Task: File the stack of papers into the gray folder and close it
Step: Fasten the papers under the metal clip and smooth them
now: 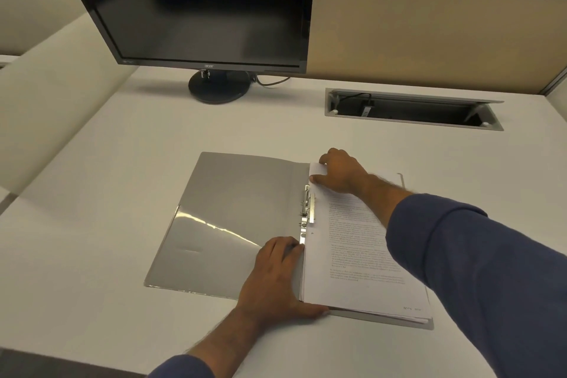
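The gray folder [233,209] lies open on the white desk, its left cover flat with a clear pocket in the lower half. A stack of printed papers [356,255] rests on the folder's right half, beside the metal clip [308,209] at the spine. My left hand [276,276] lies flat at the lower spine, fingers touching the clip's end and thumb along the stack's bottom edge. My right hand [340,172] presses on the stack's top left corner, fingers spread over the paper's edge.
A black monitor [196,6] on a round stand [219,86] stands at the back. An open cable hatch [411,109] is set in the desk at the back right. A beige partition [429,37] runs behind the desk.
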A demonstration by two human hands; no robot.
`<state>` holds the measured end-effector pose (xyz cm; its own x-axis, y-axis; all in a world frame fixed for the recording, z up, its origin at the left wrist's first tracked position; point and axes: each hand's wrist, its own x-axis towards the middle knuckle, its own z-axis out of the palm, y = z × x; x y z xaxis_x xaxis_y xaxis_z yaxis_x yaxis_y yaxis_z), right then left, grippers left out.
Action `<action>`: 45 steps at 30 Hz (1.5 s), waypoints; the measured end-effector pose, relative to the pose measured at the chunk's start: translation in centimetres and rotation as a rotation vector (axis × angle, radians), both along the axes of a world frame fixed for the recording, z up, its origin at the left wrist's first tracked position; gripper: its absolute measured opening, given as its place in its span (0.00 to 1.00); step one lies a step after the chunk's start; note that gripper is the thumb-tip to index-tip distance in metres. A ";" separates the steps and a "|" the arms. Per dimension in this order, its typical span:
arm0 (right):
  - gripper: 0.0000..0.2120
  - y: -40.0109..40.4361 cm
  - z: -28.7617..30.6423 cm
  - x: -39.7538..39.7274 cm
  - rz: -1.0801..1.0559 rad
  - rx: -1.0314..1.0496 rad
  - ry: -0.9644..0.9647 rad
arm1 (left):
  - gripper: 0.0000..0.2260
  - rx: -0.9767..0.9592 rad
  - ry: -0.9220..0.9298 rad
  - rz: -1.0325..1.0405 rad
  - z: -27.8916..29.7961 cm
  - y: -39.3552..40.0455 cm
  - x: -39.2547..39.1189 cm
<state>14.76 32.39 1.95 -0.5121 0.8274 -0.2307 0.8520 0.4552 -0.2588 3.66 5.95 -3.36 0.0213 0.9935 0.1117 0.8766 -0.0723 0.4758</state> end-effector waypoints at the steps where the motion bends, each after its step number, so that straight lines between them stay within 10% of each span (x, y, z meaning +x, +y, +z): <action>1: 0.27 0.0 -0.1 -0.1 -0.005 -0.008 -0.003 | 0.49 0.004 0.002 -0.003 0.0 0.0 0.0; 45: 0.16 1.6 -2.0 2.3 -0.178 0.016 -0.020 | 0.49 0.005 -0.001 -0.005 0.0 0.0 0.0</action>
<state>17.11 33.95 -0.05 -0.3525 0.9083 -0.2251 0.9244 0.3005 -0.2350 3.62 5.95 -3.35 0.0263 0.9929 0.1164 0.8756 -0.0791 0.4764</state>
